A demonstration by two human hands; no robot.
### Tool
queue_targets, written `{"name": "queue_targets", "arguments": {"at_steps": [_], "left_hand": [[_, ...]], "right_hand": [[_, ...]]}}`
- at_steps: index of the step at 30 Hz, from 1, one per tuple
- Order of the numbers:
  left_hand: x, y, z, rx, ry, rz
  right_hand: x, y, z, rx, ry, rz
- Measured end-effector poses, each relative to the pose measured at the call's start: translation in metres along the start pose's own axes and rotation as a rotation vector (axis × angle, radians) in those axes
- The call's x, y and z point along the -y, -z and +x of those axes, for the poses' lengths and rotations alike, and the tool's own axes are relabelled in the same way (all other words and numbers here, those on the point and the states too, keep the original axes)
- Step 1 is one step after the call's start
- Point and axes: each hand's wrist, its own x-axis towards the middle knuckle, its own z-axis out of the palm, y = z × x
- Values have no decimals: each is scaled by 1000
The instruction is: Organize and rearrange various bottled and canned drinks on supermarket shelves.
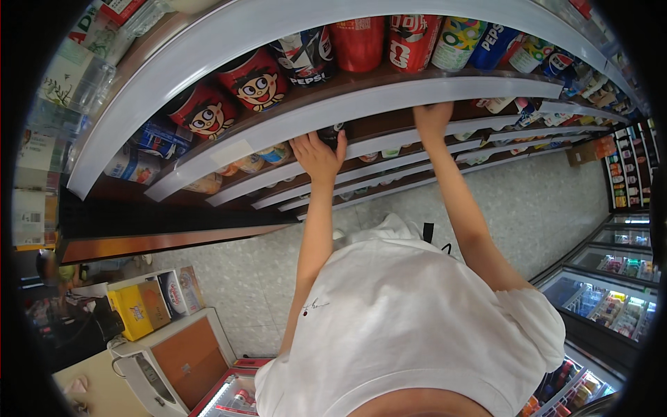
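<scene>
My left hand reaches into the second shelf from the top. Its fingers and thumb sit on either side of a dark can or bottle, which is mostly hidden by the hand and the shelf edge. Farther right, my right hand reaches into the same shelf, under the white front rail. Its fingers are out of sight behind that rail, so what they touch cannot be seen. Left of my left hand, short colourful cans stand in the row.
Above, a shelf holds red cartoon-face cans, a black-and-silver can and red cans. More stocked shelves lie below. At lower left are cartons and a white-framed cabinet. Glass-fronted coolers line the right. Grey floor runs between.
</scene>
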Motion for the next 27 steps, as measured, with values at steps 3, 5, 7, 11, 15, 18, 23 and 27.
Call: {"name": "queue_targets", "arguments": {"at_steps": [3, 5, 7, 11, 15, 18, 23, 27], "left_hand": [[0, 2, 1, 2, 5, 12], [-8, 0, 7, -5, -14, -24], [-10, 0, 9, 0, -5, -30], [-9, 2, 10, -34, -8, -27], [-6, 4, 8, -16, 3, -32], [-3, 5, 6, -9, -4, -30], [-6, 4, 10, -11, -22, -41], [-8, 4, 10, -2, -17, -29]], "right_hand": [[-25, 16, 11, -179, 54, -235], [-71, 15, 11, 77, -97, -140], [-87, 7, 10, 113, -53, -119], [-86, 5, 11, 50, -45, -104], [-31, 15, 4, 345, -310, 60], [29, 14, -3, 477, -387, 144], [46, -22, -27, 539, -354, 226], [48, -22, -29, 622, -435, 429]]}}
